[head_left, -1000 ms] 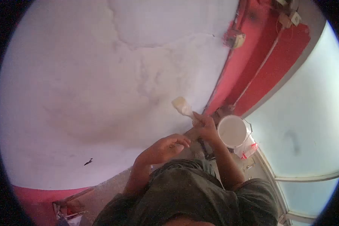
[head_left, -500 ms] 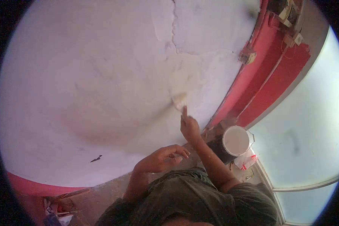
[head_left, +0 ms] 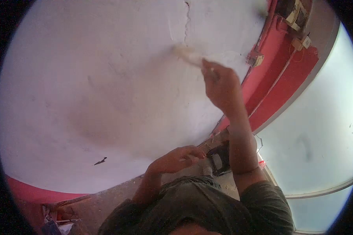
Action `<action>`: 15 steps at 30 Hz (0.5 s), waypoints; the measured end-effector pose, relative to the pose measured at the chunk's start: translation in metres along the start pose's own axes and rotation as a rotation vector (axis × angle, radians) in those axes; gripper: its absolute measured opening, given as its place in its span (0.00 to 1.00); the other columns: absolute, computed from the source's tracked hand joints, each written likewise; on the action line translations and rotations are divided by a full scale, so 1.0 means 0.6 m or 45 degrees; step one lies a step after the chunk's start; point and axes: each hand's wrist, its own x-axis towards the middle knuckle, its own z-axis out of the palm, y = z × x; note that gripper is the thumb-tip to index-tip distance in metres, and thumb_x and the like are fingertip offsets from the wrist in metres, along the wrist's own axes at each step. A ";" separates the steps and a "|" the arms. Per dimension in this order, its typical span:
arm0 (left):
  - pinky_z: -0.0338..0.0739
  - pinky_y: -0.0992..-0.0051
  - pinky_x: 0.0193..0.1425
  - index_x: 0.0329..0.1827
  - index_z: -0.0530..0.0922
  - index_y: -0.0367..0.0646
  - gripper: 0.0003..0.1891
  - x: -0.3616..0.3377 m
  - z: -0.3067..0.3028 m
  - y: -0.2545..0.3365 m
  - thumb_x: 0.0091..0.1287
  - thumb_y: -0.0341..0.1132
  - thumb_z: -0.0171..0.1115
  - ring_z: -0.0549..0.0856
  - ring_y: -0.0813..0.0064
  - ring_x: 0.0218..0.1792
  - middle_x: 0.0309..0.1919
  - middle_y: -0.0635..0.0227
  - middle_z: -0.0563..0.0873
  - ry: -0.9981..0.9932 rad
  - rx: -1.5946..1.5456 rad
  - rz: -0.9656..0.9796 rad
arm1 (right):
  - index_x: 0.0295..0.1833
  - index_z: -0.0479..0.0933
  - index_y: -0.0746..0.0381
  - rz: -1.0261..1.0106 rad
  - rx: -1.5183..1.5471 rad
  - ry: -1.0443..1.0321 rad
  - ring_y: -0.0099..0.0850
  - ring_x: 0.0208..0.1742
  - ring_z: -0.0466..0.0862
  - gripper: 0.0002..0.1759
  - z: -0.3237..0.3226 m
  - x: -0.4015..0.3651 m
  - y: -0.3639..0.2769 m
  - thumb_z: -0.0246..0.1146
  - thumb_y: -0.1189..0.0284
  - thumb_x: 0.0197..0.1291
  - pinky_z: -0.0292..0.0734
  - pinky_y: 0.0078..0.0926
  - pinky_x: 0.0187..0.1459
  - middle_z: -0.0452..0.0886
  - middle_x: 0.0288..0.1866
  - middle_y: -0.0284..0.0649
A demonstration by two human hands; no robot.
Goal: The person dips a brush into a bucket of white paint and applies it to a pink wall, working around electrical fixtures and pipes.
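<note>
My right hand (head_left: pixel 223 84) is closed round the handle of a paintbrush (head_left: pixel 189 55), raised in front of the white wall (head_left: pixel 125 78). The bristles are smeared by motion and overlap the lower end of a long crack (head_left: pixel 187 23). Low before my body hovers my left hand (head_left: pixel 178 158), its fingers loosely bent with nothing in them. My right forearm covers most of a white bucket; just its wire handle (head_left: pixel 261 143) shows beside the arm.
Red-painted wall (head_left: pixel 280 82) with a cable and open electrical boxes (head_left: pixel 256 59) runs along the right. Beyond it stands a pale panel (head_left: pixel 317 117). Debris (head_left: pixel 64 215) lies on the floor at lower left. A dark hole (head_left: pixel 100 161) marks the white wall low down.
My right hand has carried the paintbrush upward to the crack, and its forearm now hides the bucket. My left hand has shifted slightly right.
</note>
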 end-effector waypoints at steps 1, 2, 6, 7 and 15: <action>0.73 0.62 0.67 0.61 0.77 0.41 0.19 0.002 0.002 -0.004 0.78 0.45 0.56 0.77 0.65 0.64 0.61 0.61 0.80 -0.003 0.027 0.002 | 0.54 0.81 0.65 0.019 0.048 0.013 0.52 0.35 0.85 0.14 -0.004 -0.002 -0.011 0.59 0.70 0.68 0.79 0.42 0.40 0.84 0.35 0.57; 0.73 0.62 0.68 0.61 0.77 0.41 0.19 0.001 0.003 -0.006 0.78 0.45 0.56 0.77 0.66 0.64 0.61 0.61 0.80 -0.006 0.009 0.004 | 0.54 0.80 0.64 0.036 0.094 0.028 0.55 0.37 0.84 0.14 -0.004 -0.007 -0.023 0.58 0.70 0.68 0.79 0.47 0.41 0.83 0.35 0.57; 0.71 0.63 0.69 0.60 0.77 0.40 0.18 -0.009 0.005 -0.003 0.77 0.43 0.57 0.77 0.66 0.64 0.60 0.62 0.81 0.008 0.000 -0.031 | 0.57 0.79 0.65 -0.074 -0.143 -0.035 0.49 0.41 0.86 0.16 0.133 -0.106 0.075 0.57 0.79 0.64 0.80 0.44 0.42 0.81 0.44 0.55; 0.71 0.63 0.69 0.60 0.77 0.40 0.17 -0.013 0.005 0.000 0.77 0.43 0.57 0.77 0.66 0.64 0.60 0.62 0.81 0.017 0.013 -0.054 | 0.65 0.74 0.64 -0.045 -0.208 -0.013 0.51 0.39 0.85 0.21 0.188 -0.158 0.112 0.57 0.77 0.66 0.80 0.47 0.38 0.82 0.41 0.55; 0.70 0.64 0.68 0.60 0.77 0.39 0.16 -0.030 0.014 0.022 0.77 0.39 0.56 0.78 0.68 0.62 0.57 0.61 0.82 0.097 -0.056 0.072 | 0.64 0.73 0.63 0.281 -0.263 -0.521 0.54 0.33 0.85 0.21 0.261 -0.342 0.207 0.55 0.70 0.66 0.81 0.53 0.35 0.83 0.38 0.56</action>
